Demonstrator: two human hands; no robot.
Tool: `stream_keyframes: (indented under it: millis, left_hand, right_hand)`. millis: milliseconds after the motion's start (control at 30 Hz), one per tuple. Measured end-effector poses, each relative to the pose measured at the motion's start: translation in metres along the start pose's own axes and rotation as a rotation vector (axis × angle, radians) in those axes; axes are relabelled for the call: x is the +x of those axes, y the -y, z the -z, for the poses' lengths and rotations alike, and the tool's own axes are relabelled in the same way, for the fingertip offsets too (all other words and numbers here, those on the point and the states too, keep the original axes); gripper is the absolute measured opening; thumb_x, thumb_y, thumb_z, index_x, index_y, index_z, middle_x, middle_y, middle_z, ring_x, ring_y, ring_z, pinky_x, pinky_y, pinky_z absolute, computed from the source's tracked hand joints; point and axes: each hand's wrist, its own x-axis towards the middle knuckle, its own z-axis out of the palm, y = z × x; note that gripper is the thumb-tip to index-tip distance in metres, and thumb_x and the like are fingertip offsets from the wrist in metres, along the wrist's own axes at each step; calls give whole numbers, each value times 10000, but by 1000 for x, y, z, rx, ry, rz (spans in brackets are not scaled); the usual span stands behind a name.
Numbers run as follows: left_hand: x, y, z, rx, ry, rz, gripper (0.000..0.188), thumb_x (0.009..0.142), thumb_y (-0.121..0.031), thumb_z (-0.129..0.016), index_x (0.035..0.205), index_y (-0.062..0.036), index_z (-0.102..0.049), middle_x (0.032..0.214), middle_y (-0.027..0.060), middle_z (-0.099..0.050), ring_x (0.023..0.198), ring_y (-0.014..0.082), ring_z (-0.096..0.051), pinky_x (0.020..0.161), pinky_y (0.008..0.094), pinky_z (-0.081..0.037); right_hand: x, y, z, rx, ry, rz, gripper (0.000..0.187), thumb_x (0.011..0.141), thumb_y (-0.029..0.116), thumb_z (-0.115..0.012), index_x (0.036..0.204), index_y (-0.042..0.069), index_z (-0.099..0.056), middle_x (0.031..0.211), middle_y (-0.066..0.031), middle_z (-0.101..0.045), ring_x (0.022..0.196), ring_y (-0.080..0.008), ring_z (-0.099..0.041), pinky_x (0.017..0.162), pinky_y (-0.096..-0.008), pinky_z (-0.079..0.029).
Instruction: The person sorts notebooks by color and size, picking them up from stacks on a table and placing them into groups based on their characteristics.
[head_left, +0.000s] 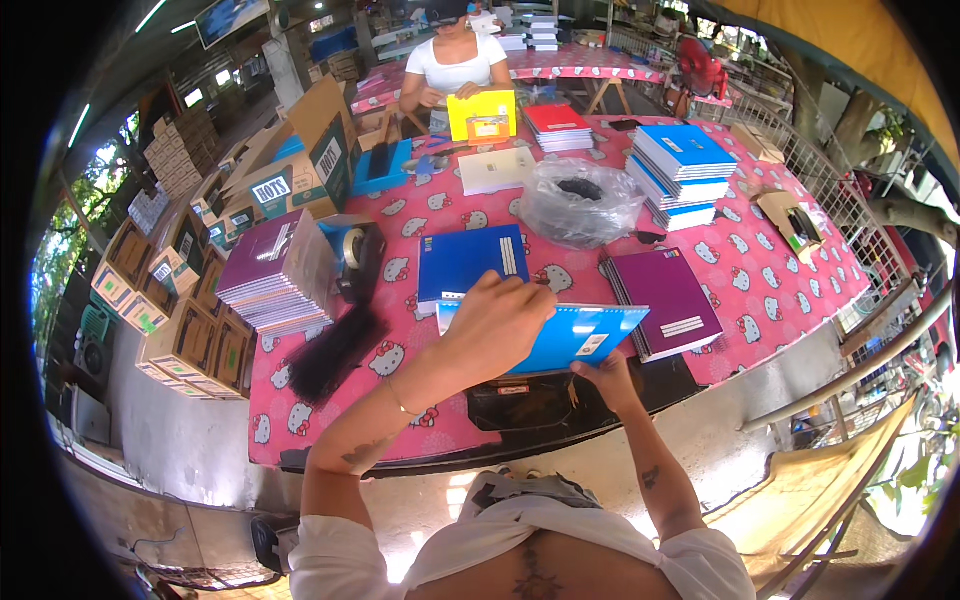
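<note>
A light-blue notebook [575,342] with a row of binding holes along its upper edge is held tilted over the table's near side. My right hand [607,383] grips its lower edge, thumb on the cover. At the upper left part of that notebook, my left hand [500,322] is closed, its fingers bunched by the binding edge. What those fingers pinch, if anything, is hidden. Just behind lies a dark-blue notebook [470,258]. To the right of my hands sits a purple notebook [668,300], apparently on others.
On the pink patterned table [395,215] stand a purple notebook stack [275,270], black bristle-like strands [335,350], a tape dispenser [355,250], a plastic-wrapped coil [580,200] and blue notebook stacks [685,170]. Across it, another person [455,65] handles a yellow folder-like item [480,108]. Cartons [300,165] crowd the left.
</note>
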Motion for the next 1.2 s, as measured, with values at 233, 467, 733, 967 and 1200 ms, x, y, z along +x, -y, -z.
stream_keyframes:
  millis: [233,467,733,967,1200]
  left_hand:
    - [-92,-8,-38,225,-23,120,355,906,-117,-648,1255,-73,-606,1257,118,-626,1057,265,-620,968,494,-404]
    - [-217,-24,-138,-624,-769,1016,656,900,9,-458,1542,24,-326,1476,232,-483,1373,285,-450,1103,368,-364]
    - [-241,39,-147,-399,-308,943,549,873,5,-558,1406,82,-450,1303,259,-599,1148,409,-589,998,414,-463]
    - [-319,196,-120,560,212,816,355,903,-132,-659,1225,9,-609,921,134,-595,938,328,-616,822,443,-531]
    - [-253,159,-69,552,-62,700,137,940,-204,-638,1013,-89,-651,898,109,-603,829,304,-636,660,411,-538]
  right_hand:
    - [-6,-4,-22,-29,39,179,502,867,81,-784,1303,41,-538,1177,-53,-649,1041,-126,-616,883,-293,-507]
    - [-11,-28,-45,-23,19,74,556,820,73,-833,1266,9,-506,1176,-94,-633,1070,-146,-609,933,-312,-498]
    - [-1,-35,-44,-85,-160,144,426,771,55,-863,1114,26,-612,999,-40,-675,924,-124,-625,853,-290,-505]
    - [5,-39,-47,-146,-233,167,705,782,133,-851,1358,31,-456,1272,-120,-551,1188,-222,-527,1040,-390,-412]
    - [7,105,-177,-1263,197,797,559,839,375,-757,1288,78,-610,1363,-192,-494,1298,-365,-463,1067,-530,-351]
